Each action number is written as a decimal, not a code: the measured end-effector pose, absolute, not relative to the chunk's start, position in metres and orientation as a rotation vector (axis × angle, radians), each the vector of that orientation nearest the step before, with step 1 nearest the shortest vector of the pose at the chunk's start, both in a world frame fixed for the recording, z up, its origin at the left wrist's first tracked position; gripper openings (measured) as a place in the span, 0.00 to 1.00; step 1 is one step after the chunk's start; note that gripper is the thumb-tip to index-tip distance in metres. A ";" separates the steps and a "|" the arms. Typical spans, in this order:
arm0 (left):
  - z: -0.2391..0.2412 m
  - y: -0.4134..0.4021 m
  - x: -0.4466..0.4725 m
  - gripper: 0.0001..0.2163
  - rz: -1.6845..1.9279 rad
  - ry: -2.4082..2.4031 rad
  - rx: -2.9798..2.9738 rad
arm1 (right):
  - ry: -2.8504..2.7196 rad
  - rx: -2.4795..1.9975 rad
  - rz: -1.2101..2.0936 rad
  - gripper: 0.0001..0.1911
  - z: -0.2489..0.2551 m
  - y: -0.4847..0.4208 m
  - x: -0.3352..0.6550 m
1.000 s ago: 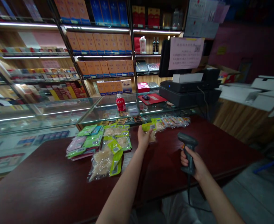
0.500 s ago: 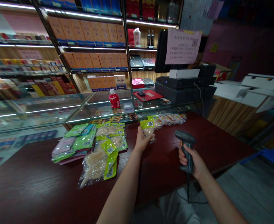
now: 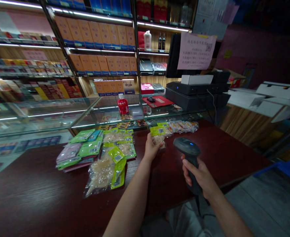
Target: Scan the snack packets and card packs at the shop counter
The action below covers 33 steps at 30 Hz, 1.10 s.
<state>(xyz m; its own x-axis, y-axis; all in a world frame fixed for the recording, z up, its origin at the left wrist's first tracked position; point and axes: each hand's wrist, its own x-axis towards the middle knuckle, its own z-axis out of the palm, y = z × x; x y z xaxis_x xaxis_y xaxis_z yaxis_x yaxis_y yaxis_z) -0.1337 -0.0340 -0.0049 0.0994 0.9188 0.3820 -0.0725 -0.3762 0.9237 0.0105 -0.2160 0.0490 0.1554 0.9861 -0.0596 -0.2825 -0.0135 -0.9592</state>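
Head view, centre and lower frame; entries by size, each with its hazard.
- Dark red polished wooden table (image 3: 36, 197), filling the lower frame. The top is glossy, so a packet dropped here would likely slide toward the near edge.
- Glass-topped display counter (image 3: 48, 115), mid-left. It shows bright strips of reflected light, and glare could upset a reading taken toward it.
- Loose heap of green and clear plastic snack packets (image 3: 102, 154), left of centre on the table. They overlap unevenly, and the left forearm passes just beside them. A sideways sweep could push the nearest ones off.
- Row of small clear packets (image 3: 182, 126), far side of the table, right of centre. They lie near the held packet, so one of their labels could be picked up in its place.
- Black pistol-shaped plastic barcode scanner (image 3: 187, 148), centre right. The right hand (image 3: 199, 176) is wrapped fully round the grip, with the head raised and a blue light on top. Its thin black cable (image 3: 198, 204) drops past the table's near edge and could snag.
- Small clear plastic packet with a yellow-green header (image 3: 158, 135), centre frame, held above the table. The left hand (image 3: 150, 148) is closed on its lower part in a pinch, and the label faces the camera. The scanner head sits just beside it and lower. The label seems turned away from the scanner, so a misread looks likely, and slick film could slip from so light a pinch.
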 end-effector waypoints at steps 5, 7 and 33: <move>-0.003 -0.035 -0.136 0.30 1.425 0.929 1.539 | -0.845 -1.086 1.251 0.21 0.052 -0.215 0.010; -0.002 -0.035 -0.136 0.29 1.427 0.941 1.553 | -0.839 -1.073 1.262 0.21 0.053 -0.215 0.010; -0.014 -0.027 -0.133 0.36 1.490 0.849 1.435 | -0.531 -0.874 1.332 0.20 0.025 -0.187 0.051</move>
